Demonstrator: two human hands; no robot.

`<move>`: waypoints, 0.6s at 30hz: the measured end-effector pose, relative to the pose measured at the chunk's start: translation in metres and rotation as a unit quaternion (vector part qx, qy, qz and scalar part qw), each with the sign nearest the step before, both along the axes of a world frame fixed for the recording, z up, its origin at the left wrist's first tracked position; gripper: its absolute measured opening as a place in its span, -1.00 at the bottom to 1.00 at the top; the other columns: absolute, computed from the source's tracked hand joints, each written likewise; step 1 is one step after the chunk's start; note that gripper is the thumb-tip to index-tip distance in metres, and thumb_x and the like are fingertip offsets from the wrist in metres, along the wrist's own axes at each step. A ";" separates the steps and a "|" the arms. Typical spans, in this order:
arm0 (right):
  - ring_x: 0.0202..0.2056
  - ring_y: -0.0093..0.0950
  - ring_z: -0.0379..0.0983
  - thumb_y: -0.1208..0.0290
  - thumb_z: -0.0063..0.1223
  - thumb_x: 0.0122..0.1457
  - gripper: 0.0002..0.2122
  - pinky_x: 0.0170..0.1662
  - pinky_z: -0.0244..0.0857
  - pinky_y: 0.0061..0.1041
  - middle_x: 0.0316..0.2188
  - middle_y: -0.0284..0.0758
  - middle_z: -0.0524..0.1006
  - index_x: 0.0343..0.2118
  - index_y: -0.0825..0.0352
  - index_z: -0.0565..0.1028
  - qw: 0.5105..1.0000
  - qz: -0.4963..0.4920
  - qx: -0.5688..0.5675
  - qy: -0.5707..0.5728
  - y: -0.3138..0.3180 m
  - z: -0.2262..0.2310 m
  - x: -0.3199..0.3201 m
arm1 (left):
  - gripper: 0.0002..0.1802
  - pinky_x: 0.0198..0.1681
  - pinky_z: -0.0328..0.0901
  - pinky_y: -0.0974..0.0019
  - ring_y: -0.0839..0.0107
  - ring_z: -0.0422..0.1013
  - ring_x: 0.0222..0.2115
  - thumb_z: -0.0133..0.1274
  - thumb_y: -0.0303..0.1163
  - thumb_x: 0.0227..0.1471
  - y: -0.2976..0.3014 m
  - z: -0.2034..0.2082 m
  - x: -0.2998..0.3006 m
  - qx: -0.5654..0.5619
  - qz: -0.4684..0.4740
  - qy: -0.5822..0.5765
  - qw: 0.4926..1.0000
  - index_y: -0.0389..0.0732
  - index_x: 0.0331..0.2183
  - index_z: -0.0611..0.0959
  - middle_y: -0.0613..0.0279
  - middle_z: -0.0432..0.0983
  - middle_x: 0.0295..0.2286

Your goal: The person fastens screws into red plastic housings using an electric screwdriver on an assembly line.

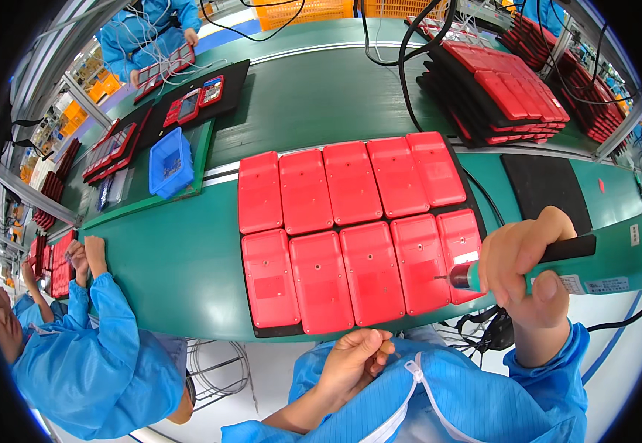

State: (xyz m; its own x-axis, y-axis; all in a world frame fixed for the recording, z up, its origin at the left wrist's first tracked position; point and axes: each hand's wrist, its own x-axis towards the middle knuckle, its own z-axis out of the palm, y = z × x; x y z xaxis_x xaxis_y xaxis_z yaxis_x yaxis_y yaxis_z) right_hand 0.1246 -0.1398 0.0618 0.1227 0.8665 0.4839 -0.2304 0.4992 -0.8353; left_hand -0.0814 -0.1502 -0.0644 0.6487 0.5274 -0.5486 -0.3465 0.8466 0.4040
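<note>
Wrapped in my right hand (524, 269) is a green electric screwdriver (620, 255), lying almost level with its bit pointing left. The bit's tip appears over the front row of red plastic casings (371, 273); whether it touches one I cannot tell. Two rows of these casings lie on a black foam mat (468, 193), small holes showing in their red faces. Close to my body, just off the table's front edge, my left hand (354, 358) is closed with thumb and fingers together. What it holds, if anything, is too small to make out.
A blue bin (171, 164) of small parts stands left of the casings. Stacked red casings (509, 92) on black mats rise at the back right. A bare black mat (546, 190) lies right. Black cables hang overhead. A co-worker in blue (103, 347) sits left; another works across the table.
</note>
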 end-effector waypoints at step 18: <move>-0.89 -0.62 0.17 0.41 -0.09 0.05 -0.79 -0.79 0.18 -0.67 -0.86 -0.41 0.23 -0.48 0.34 0.12 0.981 0.051 0.145 0.118 -0.050 0.003 -0.034 | -0.83 -0.58 0.19 0.41 0.48 0.31 -0.63 0.09 -0.37 -0.17 -0.031 -0.003 0.007 0.576 0.003 0.194 0.794 -0.29 -0.58 0.55 0.23 0.39 -0.65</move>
State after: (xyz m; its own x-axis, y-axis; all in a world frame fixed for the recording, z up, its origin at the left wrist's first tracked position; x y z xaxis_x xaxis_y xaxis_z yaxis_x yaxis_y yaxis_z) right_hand 0.0905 -0.1899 0.0646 0.1808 0.7097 0.6810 -0.4623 0.6724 -0.5781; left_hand -0.0743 -0.1810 -0.0671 0.5441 0.8270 0.1413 -0.0087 -0.1628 0.9866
